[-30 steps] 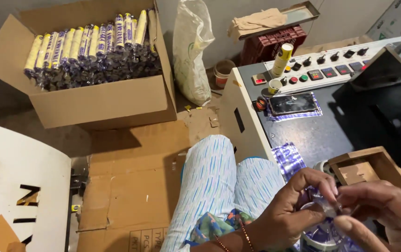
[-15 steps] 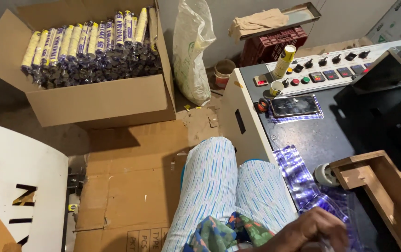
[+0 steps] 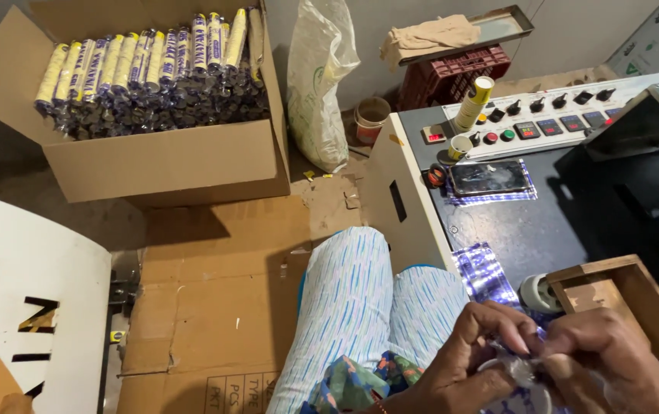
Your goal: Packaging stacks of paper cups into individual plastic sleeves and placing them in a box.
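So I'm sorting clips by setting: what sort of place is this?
Likely a small packing workshop: a machine control panel with buttons, a carton packed with wrapped rolls, and flattened cardboard on the floor.

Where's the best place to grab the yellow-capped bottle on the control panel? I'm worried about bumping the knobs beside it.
Take the bottle around its pale body, below the yellow cap, coming from the left front side. It leans on the panel edge, with the knobs in a row to its right and a small cup just in front, so that side seems least crowded. Both hands are now busy with a small clear piece.
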